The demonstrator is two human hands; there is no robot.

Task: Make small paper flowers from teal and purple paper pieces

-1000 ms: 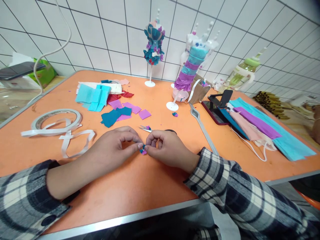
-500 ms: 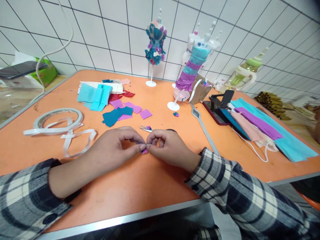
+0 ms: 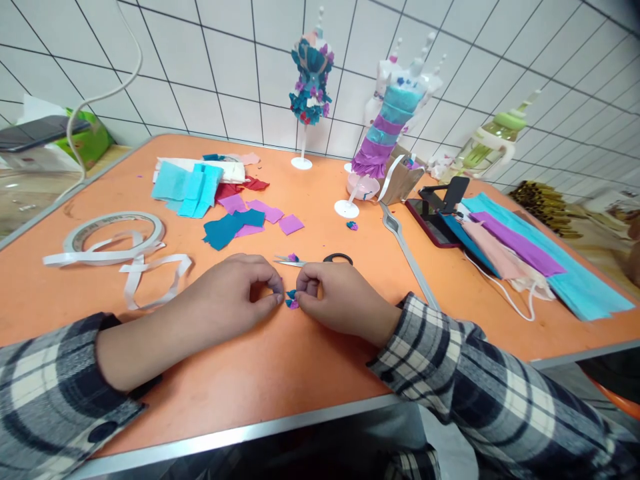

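Between the thumb and fingers of my right hand [image 3: 343, 293] is a small teal and purple crepe paper flower [image 3: 293, 303]. My left hand [image 3: 230, 293] is just left of it, apart from the flower, with thumb and forefinger tips together; whether anything tiny is between them is hidden. Behind my hands lie scissors [image 3: 337, 259] with black handles, and a small purple and blue paper bit rests by their blades. Another little teal and purple flower [image 3: 353, 226] sits farther back. Teal crepe paper [image 3: 227, 230] and purple squares [image 3: 291, 225] lie beyond my left hand.
At the left is a roll of white tape [image 3: 113, 233] with loose strips. Folded blue paper [image 3: 185, 190] lies behind it. Two decorated dress forms [image 3: 311, 80] [image 3: 385, 133] stand at the back. A phone [image 3: 433, 227], paper strips [image 3: 525, 247] and a green-lidded bottle [image 3: 493, 143] are at the right.
My hands were touching at the fingertips over the flower. Now the left hand has drawn off to the left, and the flower stays at my right fingertips, more of it showing.
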